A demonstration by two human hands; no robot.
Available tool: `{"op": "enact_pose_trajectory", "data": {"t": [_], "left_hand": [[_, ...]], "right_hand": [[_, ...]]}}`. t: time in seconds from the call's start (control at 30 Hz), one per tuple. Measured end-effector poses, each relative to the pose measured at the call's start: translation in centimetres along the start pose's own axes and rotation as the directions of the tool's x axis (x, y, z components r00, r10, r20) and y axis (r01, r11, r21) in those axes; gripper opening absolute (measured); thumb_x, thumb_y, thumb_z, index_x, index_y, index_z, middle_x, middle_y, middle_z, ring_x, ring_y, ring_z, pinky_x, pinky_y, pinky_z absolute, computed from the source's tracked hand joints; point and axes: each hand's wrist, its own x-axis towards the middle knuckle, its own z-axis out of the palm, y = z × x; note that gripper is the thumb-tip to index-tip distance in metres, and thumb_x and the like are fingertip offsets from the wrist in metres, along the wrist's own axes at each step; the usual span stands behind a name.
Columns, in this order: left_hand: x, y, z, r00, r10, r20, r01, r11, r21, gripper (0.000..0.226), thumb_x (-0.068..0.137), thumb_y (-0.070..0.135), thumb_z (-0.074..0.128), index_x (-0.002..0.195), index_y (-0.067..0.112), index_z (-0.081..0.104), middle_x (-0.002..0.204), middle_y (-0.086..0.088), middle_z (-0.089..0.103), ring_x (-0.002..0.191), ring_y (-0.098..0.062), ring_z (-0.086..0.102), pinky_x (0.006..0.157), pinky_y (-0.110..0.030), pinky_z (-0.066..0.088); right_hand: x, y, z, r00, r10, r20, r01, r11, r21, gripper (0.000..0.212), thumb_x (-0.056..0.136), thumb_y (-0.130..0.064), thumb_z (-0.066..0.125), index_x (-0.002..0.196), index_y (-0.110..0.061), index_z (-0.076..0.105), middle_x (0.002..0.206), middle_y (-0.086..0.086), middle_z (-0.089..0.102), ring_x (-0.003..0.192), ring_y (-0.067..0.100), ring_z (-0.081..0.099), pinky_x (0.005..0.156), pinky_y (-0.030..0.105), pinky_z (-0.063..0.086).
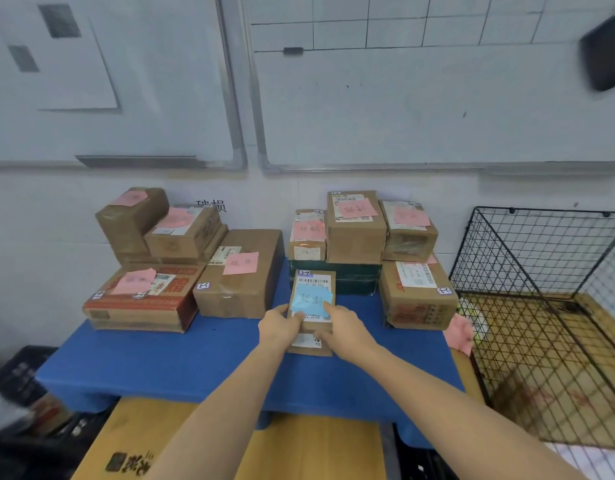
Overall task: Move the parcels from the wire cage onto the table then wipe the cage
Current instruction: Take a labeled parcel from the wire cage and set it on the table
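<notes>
A small brown parcel [313, 289] with a barcode label and a blue note lies on the blue table [181, 362], in the gap between two groups of boxes. My left hand [280, 327] grips its near left edge, and my right hand [344, 329] holds its near right side with a finger laid on the blue note. The black wire cage [527, 258] stands to the right of the table, its near side open. I see no parcel inside it.
Several brown parcels with pink notes are stacked at the table's back left [167, 237] and back right [356, 230]; one big box [418, 296] sits by the cage. A pink note [460, 332] hangs off the table's right edge. Whiteboards cover the wall behind.
</notes>
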Motion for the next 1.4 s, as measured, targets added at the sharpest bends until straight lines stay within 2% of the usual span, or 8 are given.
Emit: {"op": "enact_pose_trajectory", "data": {"t": [0.2, 0.4, 0.57, 0.7, 0.8, 0.93, 1.17, 1.4], "left_hand": [[-0.2, 1.8, -1.3, 0.987, 0.148, 0.067, -0.161, 0.939, 0.302, 0.065, 0.095, 0.036, 0.053, 0.149, 0.011, 0.026, 0.149, -0.009, 0.036, 0.133, -0.024, 0.04, 0.099, -0.031, 0.039], [-0.9, 4.7, -2.2, 0.938, 0.281, 0.205, -0.345, 0.824, 0.449, 0.047, 0.095, 0.03, 0.053, 0.136, 0.01, 0.044, 0.138, -0.008, 0.048, 0.124, -0.022, 0.047, 0.098, -0.032, 0.041], [-2.3, 9.2, -0.9, 0.831, 0.449, 0.327, -0.555, 0.688, 0.467, 0.053, 0.096, 0.032, 0.05, 0.143, 0.011, 0.036, 0.148, -0.007, 0.037, 0.135, -0.023, 0.036, 0.109, -0.032, 0.029], [-3.4, 13.9, 1.4, 0.719, 0.585, 0.376, -0.689, 0.525, 0.5, 0.058, 0.097, 0.04, 0.045, 0.147, 0.016, 0.029, 0.154, -0.006, 0.029, 0.14, -0.024, 0.029, 0.114, -0.036, 0.024], [-4.5, 17.2, 3.7, 0.644, 0.65, 0.403, -0.737, 0.387, 0.553, 0.057, 0.098, 0.046, 0.038, 0.148, 0.021, 0.029, 0.155, -0.005, 0.026, 0.142, -0.025, 0.023, 0.115, -0.043, 0.02], [-6.3, 21.2, 8.2, 0.588, 0.678, 0.441, -0.777, 0.322, 0.542, 0.059, 0.098, 0.047, 0.035, 0.149, 0.017, 0.027, 0.158, -0.005, 0.018, 0.146, -0.021, 0.013, 0.118, -0.045, 0.013], [-10.9, 26.2, 19.7, 0.523, 0.665, 0.534, -0.842, 0.306, 0.444, 0.061, 0.099, 0.048, 0.032, 0.15, 0.016, 0.023, 0.159, -0.005, 0.012, 0.147, -0.02, 0.009, 0.119, -0.043, 0.009], [-13.7, 27.8, 33.0, 0.527, 0.628, 0.573, -0.842, 0.294, 0.452, 0.066, 0.096, 0.054, 0.034, 0.15, 0.018, 0.022, 0.159, -0.003, 0.014, 0.146, -0.02, 0.012, 0.119, -0.044, 0.012]], "right_hand": [[-0.6, -0.3, -1.5, 1.0, -0.014, -0.021, 0.016, 0.996, 0.084, 0.069, 0.082, -0.034, 0.07, 0.141, -0.017, 0.038, 0.129, 0.007, 0.053, 0.113, 0.023, 0.055, 0.09, 0.039, 0.052], [-1.7, 0.1, -4.9, 0.996, -0.053, -0.065, 0.059, 0.994, 0.092, 0.069, 0.087, -0.029, 0.069, 0.144, -0.013, 0.033, 0.141, 0.007, 0.048, 0.126, 0.022, 0.048, 0.097, 0.03, 0.042], [-3.1, 0.7, -8.9, 0.975, -0.114, -0.192, 0.116, 0.993, 0.002, 0.078, 0.089, -0.04, 0.064, 0.15, -0.014, 0.024, 0.148, 0.006, 0.041, 0.134, 0.023, 0.04, 0.106, 0.036, 0.039], [-4.8, 2.3, -13.3, 0.93, -0.191, -0.315, 0.137, 0.973, -0.188, 0.073, 0.09, -0.041, 0.06, 0.149, -0.014, 0.029, 0.151, 0.004, 0.038, 0.137, 0.02, 0.037, 0.109, 0.031, 0.031], [-6.6, 4.4, -17.3, 0.901, -0.196, -0.387, 0.094, 0.959, -0.268, 0.064, 0.09, -0.038, 0.058, 0.146, -0.016, 0.035, 0.146, 0.005, 0.045, 0.131, 0.022, 0.043, 0.107, 0.032, 0.034], [-9.7, 8.7, -22.5, 0.873, -0.136, -0.469, -0.008, 0.956, -0.292, 0.065, 0.094, -0.04, 0.054, 0.148, -0.012, 0.032, 0.15, 0.007, 0.039, 0.136, 0.023, 0.037, 0.11, 0.034, 0.03], [-13.8, 21.7, -28.8, 0.857, 0.011, -0.515, -0.177, 0.945, -0.275, 0.066, 0.094, -0.042, 0.054, 0.149, -0.011, 0.031, 0.152, 0.006, 0.036, 0.138, 0.022, 0.036, 0.111, 0.036, 0.03], [-14.5, 34.9, -31.0, 0.928, 0.144, -0.344, -0.245, 0.931, -0.271, 0.066, 0.092, -0.041, 0.056, 0.146, -0.01, 0.033, 0.145, 0.007, 0.045, 0.127, 0.023, 0.049, 0.107, 0.042, 0.04]]}}
